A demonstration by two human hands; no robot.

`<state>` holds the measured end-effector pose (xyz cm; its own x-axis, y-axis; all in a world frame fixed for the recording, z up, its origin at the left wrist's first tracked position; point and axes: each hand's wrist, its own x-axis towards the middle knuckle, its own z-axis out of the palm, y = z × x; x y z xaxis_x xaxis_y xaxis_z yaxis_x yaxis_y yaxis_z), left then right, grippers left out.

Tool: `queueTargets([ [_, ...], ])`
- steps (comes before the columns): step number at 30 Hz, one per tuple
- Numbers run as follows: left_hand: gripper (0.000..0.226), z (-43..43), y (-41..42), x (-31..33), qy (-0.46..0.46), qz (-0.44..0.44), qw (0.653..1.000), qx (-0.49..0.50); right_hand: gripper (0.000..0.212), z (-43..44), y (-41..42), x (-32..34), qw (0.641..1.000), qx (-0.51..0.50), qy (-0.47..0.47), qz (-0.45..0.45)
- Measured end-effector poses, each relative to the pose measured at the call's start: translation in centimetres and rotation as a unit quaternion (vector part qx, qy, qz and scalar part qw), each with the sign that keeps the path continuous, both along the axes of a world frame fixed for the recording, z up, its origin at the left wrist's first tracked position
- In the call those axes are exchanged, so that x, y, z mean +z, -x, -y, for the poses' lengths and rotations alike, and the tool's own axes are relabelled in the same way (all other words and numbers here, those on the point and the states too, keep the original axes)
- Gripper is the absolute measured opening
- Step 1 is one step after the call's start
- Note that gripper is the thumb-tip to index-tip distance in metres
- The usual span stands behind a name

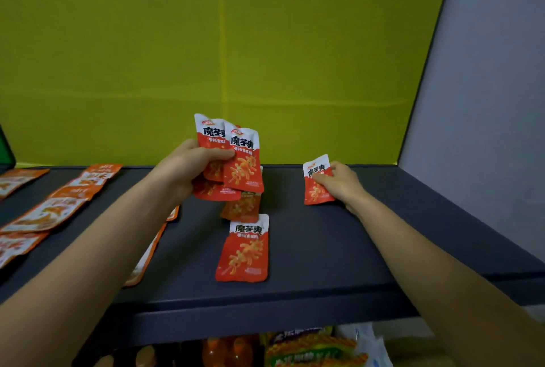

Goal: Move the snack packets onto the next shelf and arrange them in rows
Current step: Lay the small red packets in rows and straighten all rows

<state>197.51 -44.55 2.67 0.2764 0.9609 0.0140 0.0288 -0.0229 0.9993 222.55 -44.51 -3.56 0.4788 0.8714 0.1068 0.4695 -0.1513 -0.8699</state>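
Observation:
My left hand [185, 169] grips a fanned bunch of red-and-white snack packets [243, 160] above the middle of the dark grey shelf [339, 248]. My right hand [339, 182] pinches a single red packet [317, 181] and holds it against the shelf at the back right. One red packet [243, 248] lies flat near the front middle, and another [241, 207] lies behind it, partly hidden under the held bunch.
Rows of orange packets [56, 204] lie on the shelf's left part, some under my left forearm. A yellow-green back panel [265, 57] and a grey side wall [486, 101] close the shelf. Bottles and snack bags [295, 349] stand on the shelf below.

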Motion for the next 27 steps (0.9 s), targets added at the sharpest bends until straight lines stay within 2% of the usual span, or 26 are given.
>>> queueTargets([
  [4, 0.012, -0.7, -0.3, -0.2, 0.016, -0.006, 1.0, 0.022, 0.033, -2.9, -0.7, 0.1, 0.999, 0.007, 0.013, 0.042],
  [7, 0.011, -1.1, -1.0, -0.6, 0.024, -0.002, 0.999, 0.039, 0.024, -4.8, -1.2, -0.5, 0.995, -0.004, 0.031, 0.099],
  [12, 0.009, -1.4, -1.9, -0.9, 0.031, 0.0, 0.998, 0.057, 0.051, -5.7, -1.5, -1.2, 0.982, -0.031, 0.057, 0.175],
  [17, 0.007, -1.2, -3.3, -1.3, 0.045, -0.008, 0.997, 0.059, 0.055, -5.1, -1.8, -1.1, 0.97, 0.003, 0.064, 0.233],
  [27, 0.006, -0.5, -5.0, -1.8, 0.053, -0.003, 0.997, 0.058, 0.057, -4.1, -1.6, -0.3, 0.962, -0.014, 0.066, 0.263],
])
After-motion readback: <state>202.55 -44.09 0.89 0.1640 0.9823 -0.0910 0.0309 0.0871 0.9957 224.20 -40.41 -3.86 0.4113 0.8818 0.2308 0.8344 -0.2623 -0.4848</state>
